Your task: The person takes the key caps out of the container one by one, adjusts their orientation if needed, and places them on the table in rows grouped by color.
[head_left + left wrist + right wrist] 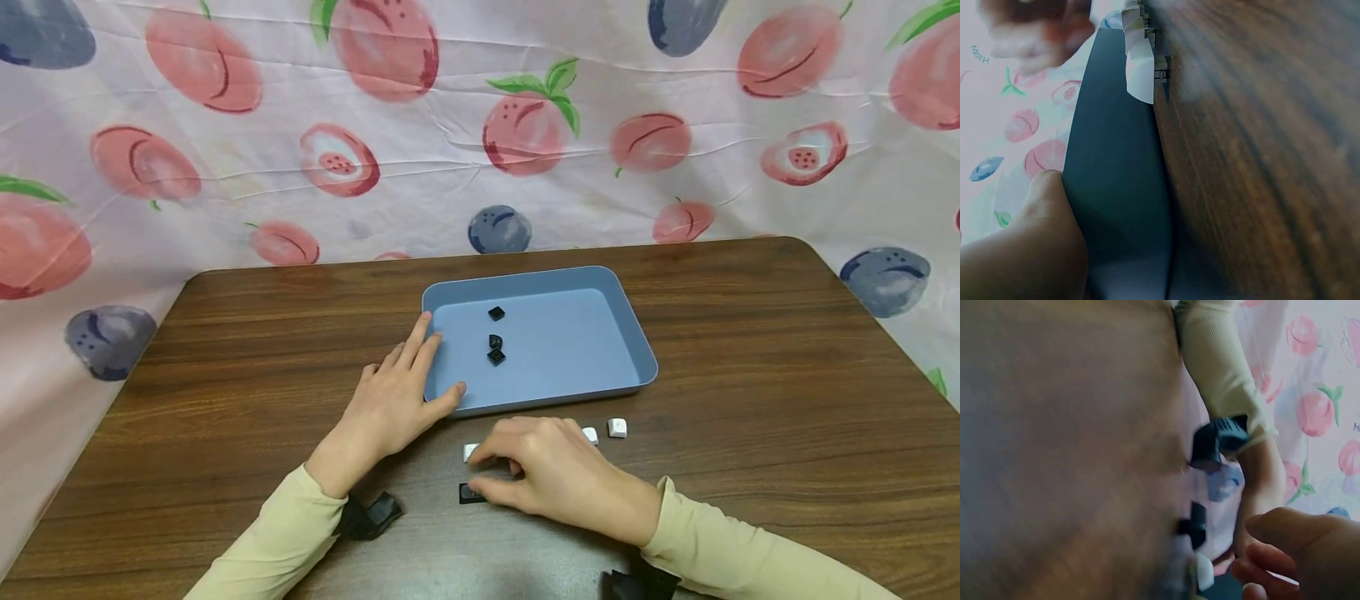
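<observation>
A shallow blue tray [555,342] holds three small black keycaps, one lying apart [497,313] and two close together. My left hand [393,400] rests at its left edge with fingers spread; in the left wrist view the thumb [1047,200] touches the tray wall [1116,156]. My right hand [555,467] hovers in front of the tray, thumb and fingers apart. Below its thumb lies a wider black keycap [468,494], which appears separate from the thumb in the right wrist view. A white keycap [469,452] sits by its fingertips, partly hidden.
More white keycaps, including one at the right [617,427], stand in a row along the tray's front side. All sit on a brown wooden table [300,325]. A fruit-print cloth [420,142] hangs behind it. Black straps [371,517] are on the wrists.
</observation>
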Demonstrator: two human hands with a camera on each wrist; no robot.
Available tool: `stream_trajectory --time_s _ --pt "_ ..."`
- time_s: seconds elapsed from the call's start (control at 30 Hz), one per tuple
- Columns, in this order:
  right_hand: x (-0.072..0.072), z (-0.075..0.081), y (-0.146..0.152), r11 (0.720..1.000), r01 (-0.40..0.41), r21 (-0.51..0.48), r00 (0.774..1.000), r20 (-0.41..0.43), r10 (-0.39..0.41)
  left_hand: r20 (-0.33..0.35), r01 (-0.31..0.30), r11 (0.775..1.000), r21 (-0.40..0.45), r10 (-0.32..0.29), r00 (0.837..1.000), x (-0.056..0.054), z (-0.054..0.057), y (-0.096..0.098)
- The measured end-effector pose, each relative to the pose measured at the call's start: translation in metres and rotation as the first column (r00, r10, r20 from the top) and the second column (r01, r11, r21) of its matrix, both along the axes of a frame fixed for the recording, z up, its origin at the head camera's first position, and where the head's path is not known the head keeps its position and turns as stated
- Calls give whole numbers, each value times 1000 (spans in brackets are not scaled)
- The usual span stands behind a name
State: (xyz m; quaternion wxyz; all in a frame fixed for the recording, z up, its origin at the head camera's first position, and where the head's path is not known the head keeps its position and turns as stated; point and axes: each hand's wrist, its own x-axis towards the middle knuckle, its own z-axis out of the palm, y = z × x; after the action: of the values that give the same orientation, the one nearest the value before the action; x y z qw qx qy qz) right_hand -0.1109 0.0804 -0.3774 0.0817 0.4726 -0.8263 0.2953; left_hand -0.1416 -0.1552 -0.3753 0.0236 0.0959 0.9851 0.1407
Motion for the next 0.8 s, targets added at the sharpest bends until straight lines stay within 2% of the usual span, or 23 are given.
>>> stream_trajectory --time_s 0.13,0.43,0.8 --pt "-12 8 0 999 36 -40 999 -18 -37 1 5 1000 3 -5 1000 -2 1 -1" --pt "-50 17 9 988 91 -121 996 36 -88 12 10 1000 2 -10 1000 -4 2 -3" --pt "-79 11 4 979 206 -12 972 123 -203 7 9 1000 -8 -9 1000 -5 1 -2"
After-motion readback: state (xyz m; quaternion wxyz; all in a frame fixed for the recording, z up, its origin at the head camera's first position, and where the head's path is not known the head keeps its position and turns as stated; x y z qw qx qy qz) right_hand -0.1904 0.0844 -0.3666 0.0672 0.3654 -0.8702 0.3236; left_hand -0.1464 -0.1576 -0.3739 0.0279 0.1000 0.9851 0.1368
